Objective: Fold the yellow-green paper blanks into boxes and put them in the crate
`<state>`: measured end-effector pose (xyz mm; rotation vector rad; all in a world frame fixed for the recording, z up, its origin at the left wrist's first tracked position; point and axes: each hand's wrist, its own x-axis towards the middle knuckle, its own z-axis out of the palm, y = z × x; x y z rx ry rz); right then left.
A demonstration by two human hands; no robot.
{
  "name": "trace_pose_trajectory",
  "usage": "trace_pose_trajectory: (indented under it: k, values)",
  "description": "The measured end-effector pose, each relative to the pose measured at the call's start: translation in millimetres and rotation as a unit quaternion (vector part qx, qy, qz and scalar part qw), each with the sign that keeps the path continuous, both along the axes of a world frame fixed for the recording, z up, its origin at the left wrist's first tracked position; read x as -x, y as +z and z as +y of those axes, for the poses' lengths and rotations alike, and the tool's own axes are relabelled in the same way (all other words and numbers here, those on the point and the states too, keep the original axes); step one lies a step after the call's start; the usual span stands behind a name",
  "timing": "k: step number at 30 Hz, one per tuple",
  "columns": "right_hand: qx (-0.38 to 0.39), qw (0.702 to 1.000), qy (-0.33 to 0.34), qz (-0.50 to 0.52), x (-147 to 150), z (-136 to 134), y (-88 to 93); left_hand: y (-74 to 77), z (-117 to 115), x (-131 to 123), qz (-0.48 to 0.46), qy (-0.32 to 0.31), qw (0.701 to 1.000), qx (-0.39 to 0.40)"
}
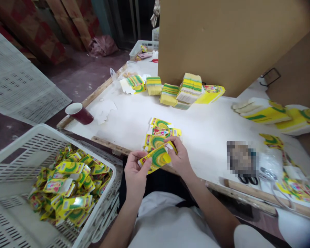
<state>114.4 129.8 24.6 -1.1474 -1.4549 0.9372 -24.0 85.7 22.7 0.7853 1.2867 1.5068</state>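
Between both hands, above the table's front edge, is a yellow and green printed carton. My left hand grips its left end, thumb on the printed face. At the other end, my right hand pinches it near a small white flap. Just behind it lie several flat, unfolded cartons of the same print on the white table. To the left, a white plastic crate holds a heap of small yellow cartons.
Banded carton stacks line a tall cardboard panel. A maroon cup stands at the left edge near white paper scraps. Scissors, plastic wrap and more yellow packaging lie at right.
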Motion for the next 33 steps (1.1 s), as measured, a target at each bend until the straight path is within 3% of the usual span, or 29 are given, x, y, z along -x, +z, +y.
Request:
trace_pose_trajectory:
  k: [5, 11, 14, 17, 19, 23, 27, 33]
  values:
    - [0.018, 0.999, 0.009, 0.035, 0.6, -0.3, -0.6, 1.2, 0.6, 2.1, -0.023, 0.008, 1.000, -0.011]
    - [0.059, 0.970, 0.198, 0.130, -7.3, -3.8, 11.2, 4.5, 9.3, 8.6, -0.102, 0.038, 0.994, 0.015]
    - [0.061, 0.959, 0.236, 0.148, -9.8, -2.9, 12.0, -1.1, 10.7, 8.4, -0.120, 0.027, 0.992, 0.037]
    - [0.051, 0.959, 0.237, 0.148, -11.0, -1.0, 6.9, -7.0, 8.2, 9.6, -0.031, -0.013, 0.999, 0.039]
    - [0.049, 0.959, 0.237, 0.148, -11.6, -0.6, 3.9, -6.4, 6.3, 13.3, 0.103, -0.046, 0.993, 0.036]
    - [0.054, 0.957, 0.245, 0.146, -11.5, -2.2, 2.4, 6.1, 5.4, 22.7, 0.363, -0.120, 0.924, -0.011]
    - [0.057, 0.957, 0.257, 0.124, -8.0, -5.1, 3.5, 13.8, 6.2, 22.2, 0.407, -0.175, 0.893, -0.079]
    - [0.053, 0.968, 0.236, 0.070, -4.2, -10.6, 5.7, 9.5, 4.3, 14.4, 0.446, -0.122, 0.880, -0.107]
